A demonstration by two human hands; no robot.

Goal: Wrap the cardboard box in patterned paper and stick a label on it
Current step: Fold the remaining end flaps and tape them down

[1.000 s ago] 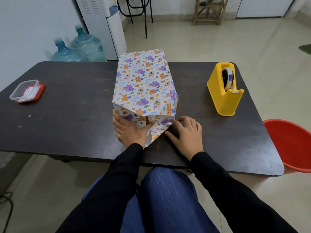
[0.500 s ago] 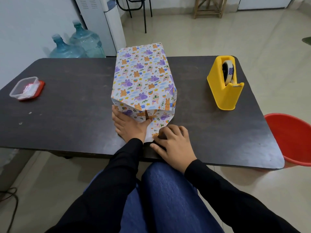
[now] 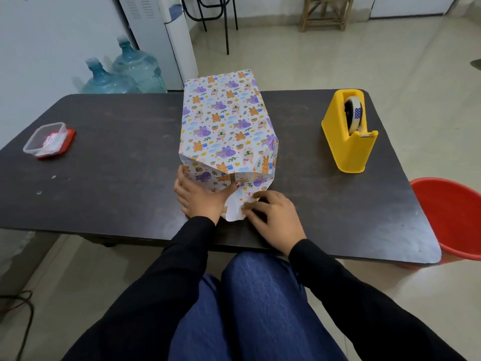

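Cardboard box [image 3: 226, 108], sleeved in patterned paper [image 3: 223, 144], lies left of the tape dispenser [image 3: 348, 142]. My left hand [image 3: 200, 201], fingers flat, pins the end fold; my right hand [image 3: 273, 217] pinches the bottom flap [image 3: 235, 208] for creasing.

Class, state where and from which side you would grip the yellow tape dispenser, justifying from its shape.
Take the tape dispenser from above, pinching its tall rear body across the two flat side walls. The low near end carries the cutter, and the tape roll fills the open slot.
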